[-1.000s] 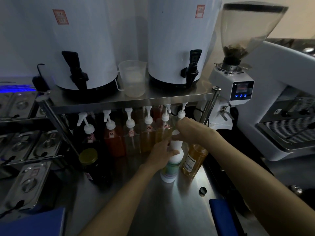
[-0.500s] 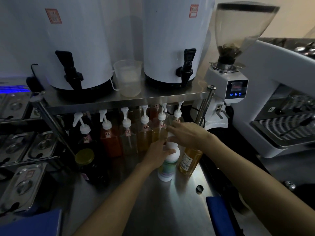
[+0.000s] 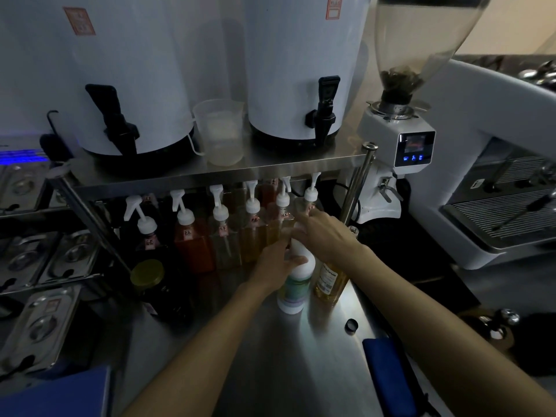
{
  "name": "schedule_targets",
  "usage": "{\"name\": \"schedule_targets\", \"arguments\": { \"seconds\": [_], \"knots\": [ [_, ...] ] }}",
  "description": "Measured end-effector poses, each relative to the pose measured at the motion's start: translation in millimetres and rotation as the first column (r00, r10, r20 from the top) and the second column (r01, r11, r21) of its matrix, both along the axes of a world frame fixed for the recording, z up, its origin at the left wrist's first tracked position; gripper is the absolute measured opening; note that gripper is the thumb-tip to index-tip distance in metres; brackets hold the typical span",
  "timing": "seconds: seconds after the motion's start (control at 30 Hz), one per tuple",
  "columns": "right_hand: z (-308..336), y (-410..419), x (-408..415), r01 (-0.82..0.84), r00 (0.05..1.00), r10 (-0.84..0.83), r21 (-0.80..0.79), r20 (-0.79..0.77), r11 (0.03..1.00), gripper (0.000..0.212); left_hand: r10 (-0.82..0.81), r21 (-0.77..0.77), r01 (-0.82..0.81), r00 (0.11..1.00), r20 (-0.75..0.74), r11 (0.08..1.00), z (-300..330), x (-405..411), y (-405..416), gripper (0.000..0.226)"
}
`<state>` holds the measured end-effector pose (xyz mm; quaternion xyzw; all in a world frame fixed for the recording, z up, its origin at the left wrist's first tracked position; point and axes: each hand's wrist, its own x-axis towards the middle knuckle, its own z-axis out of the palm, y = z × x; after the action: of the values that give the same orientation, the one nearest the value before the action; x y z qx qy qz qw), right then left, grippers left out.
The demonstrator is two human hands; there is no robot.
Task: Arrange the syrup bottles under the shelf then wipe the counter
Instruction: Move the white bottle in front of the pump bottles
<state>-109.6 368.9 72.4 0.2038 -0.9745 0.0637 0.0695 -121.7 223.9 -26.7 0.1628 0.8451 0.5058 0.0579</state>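
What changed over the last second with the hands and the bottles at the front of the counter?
Little: the left hand keeps gripping the white bottle, and the right hand stays over its top. The amber bottle beside it, the loose black cap and the pump bottles stayed put.

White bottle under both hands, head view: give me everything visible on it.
The white plastic bottle with the pale green-and-lilac label stands upright on the steel counter, just in front of the shelf's pump bottles. Its rounded shoulder shows; its top is hidden. The left hand grips its shoulder, and the right hand covers its top. Beside it on the right stands an uncapped amber glass bottle; whether they touch is unclear.
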Motion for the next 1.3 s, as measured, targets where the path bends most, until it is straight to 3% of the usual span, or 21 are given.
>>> {"name": "schedule_targets", "arguments": {
  "seconds": [0.07, 0.13, 0.23, 0.3, 0.37, 0.47, 0.73, 0.93, 1.07, 1.2, 1.3],
  "knots": [
    [-9.9, 5.8, 6.6, 0.089, 0.995, -0.077, -0.199, 0.066, 0.976, 0.046, -0.023, -0.010, 0.023, 1.000, 0.001, 1.000, -3.5, -0.1, -3.0, 0.050],
    [-24.6, 12.9, 14.1, 0.246, 0.969, -0.212, -0.412, 0.128, 0.877, 0.058, -0.053, -0.019, 0.053, 0.999, -0.002, 0.998, -11.2, 1.3, -7.6, 0.048],
    [-54.5, 18.8, 23.7, 0.374, 0.925, -0.342, -0.546, 0.164, 0.750, 0.049, -0.079, -0.030, 0.080, 0.996, 0.027, 0.996, -26.9, 6.5, -15.9, 0.055],
    [-73.9, 21.1, 26.9, 0.413, 0.910, -0.344, -0.593, 0.233, 0.692, 0.037, -0.076, -0.009, 0.077, 0.995, 0.064, 0.997, -37.5, 9.5, -20.1, 0.071],
    [-93.3, 24.3, 27.6, 0.452, 0.891, -0.313, -0.574, 0.329, 0.683, 0.031, -0.048, -0.009, 0.049, 0.991, 0.123, 0.999, -48.6, 12.8, -24.6, 0.090],
    [-117.9, 26.9, 28.9, 0.475, 0.857, -0.229, -0.538, 0.461, 0.696, 0.054, 0.006, -0.022, -0.001, 0.977, 0.212, 1.000, -66.2, 10.7, -25.3, 0.100],
    [-169.9, 22.5, 22.4, 0.457, 0.826, -0.138, -0.505, 0.547, 0.732, 0.089, 0.014, 0.059, -0.032, 0.960, 0.281, 0.998, -92.8, 3.6, -9.8, 0.096],
    [-194.4, 19.5, 17.2, 0.454, 0.845, -0.163, -0.524, 0.508, 0.720, 0.086, 0.017, 0.034, -0.028, 0.955, 0.297, 0.999, -104.6, 0.1, -8.8, 0.090],
    [-199.0, 20.4, 14.3, 0.466, 0.847, -0.139, -0.592, 0.513, 0.658, 0.078, 0.023, 0.072, -0.049, 0.946, 0.324, 0.996, -107.1, -3.0, -10.2, 0.087],
    [-201.8, 20.4, 13.4, 0.442, 0.861, -0.125, -0.605, 0.492, 0.662, 0.080, 0.026, 0.168, -0.093, 0.930, 0.366, 0.981, -108.8, -3.0, -10.1, 0.099],
    [-202.7, 14.5, 13.0, 0.433, 0.865, -0.148, -0.567, 0.479, 0.700, 0.081, 0.053, 0.155, -0.118, 0.929, 0.367, 0.981, -107.2, -0.6, -15.6, 0.101]
  ]
}}
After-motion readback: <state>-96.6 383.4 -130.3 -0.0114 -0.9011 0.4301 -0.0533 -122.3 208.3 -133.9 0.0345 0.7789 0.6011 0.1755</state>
